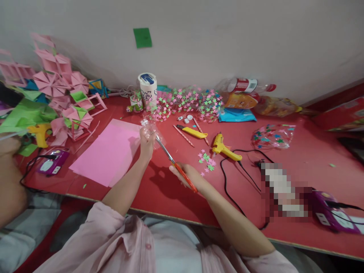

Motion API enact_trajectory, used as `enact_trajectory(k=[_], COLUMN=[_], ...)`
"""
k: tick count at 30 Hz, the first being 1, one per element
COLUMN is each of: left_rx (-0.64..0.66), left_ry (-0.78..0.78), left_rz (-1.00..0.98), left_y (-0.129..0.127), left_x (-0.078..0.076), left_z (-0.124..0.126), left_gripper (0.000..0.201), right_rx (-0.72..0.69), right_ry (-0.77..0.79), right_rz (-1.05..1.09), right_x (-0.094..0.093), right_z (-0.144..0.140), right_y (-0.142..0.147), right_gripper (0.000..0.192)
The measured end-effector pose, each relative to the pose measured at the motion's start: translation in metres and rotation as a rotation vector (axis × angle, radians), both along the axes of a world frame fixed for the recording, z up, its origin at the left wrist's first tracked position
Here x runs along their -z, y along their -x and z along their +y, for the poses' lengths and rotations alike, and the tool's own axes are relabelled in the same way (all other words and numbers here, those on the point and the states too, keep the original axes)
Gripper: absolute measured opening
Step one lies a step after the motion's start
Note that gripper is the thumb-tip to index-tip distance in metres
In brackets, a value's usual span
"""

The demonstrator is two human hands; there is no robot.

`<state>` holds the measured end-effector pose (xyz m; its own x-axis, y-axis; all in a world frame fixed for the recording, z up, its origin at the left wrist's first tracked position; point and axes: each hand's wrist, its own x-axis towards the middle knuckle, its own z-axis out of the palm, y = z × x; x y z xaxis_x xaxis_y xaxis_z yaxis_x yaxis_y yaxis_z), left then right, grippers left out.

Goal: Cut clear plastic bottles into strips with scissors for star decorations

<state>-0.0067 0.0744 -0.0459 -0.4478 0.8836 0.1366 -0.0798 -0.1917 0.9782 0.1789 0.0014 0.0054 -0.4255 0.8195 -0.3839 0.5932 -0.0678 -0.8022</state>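
My left hand (pixel 147 143) is closed on a piece of crinkled clear plastic (pixel 148 124), whose exact form I cannot make out. My right hand (pixel 191 177) grips a pair of scissors (pixel 185 176) with orange handles and silver blades. The blade tips reach up to the plastic beside my left fingers; whether they touch it is unclear. Pink paper sheets (pixel 105 155) lie left of my left hand. Small pink and green paper stars (pixel 207 161) are scattered to the right of my right hand.
A yellow glue gun (pixel 224 148) with a black cord lies at right, near a yellow utility knife (pixel 195 132). A white tumbler (pixel 148 91) stands behind, beside star-filled clear plastic (pixel 212 104). Folded pink paper pieces (pixel 61 83) are piled at left, near another person's arm (pixel 11 174).
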Motion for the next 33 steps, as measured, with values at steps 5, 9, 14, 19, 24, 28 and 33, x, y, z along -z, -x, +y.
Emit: enact_trajectory(k=[5, 9, 14, 19, 24, 28, 33], left_rx=[0.034, 0.026, 0.030, 0.023, 0.035, 0.038, 0.038], left_ry=[0.015, -0.001, 0.004, -0.028, -0.056, -0.050, -0.025], left_rz=[-0.081, -0.077, -0.113, -0.006, 0.143, 0.147, 0.140], left_y=[-0.0054, -0.0052, -0.0045, -0.0035, -0.0054, -0.0062, -0.0065], left_x=[0.0001, 0.0000, -0.0014, -0.0011, 0.0002, 0.0016, -0.0009], left_z=[-0.0008, -0.0002, 0.0000, -0.0015, -0.0039, -0.0034, -0.0042], left_gripper=[0.044, 0.044, 0.042, 0.039, 0.038, 0.042, 0.044], right_rx=[0.046, 0.095, 0.115, 0.093, 0.109, 0.134, 0.140], right_ry=[0.082, 0.102, 0.087, 0.063, 0.075, 0.099, 0.071], right_rz=[0.071, 0.102, 0.096, 0.079, 0.084, 0.097, 0.111], right_x=[0.0039, 0.0004, -0.0035, 0.0010, 0.0034, 0.0018, -0.0014], right_z=[-0.0014, -0.0046, -0.0066, -0.0041, -0.0037, -0.0054, -0.0062], right_y=[0.0010, 0.0042, 0.0054, 0.0034, 0.0044, 0.0059, 0.0057], right_gripper=[0.049, 0.052, 0.053, 0.051, 0.053, 0.054, 0.055])
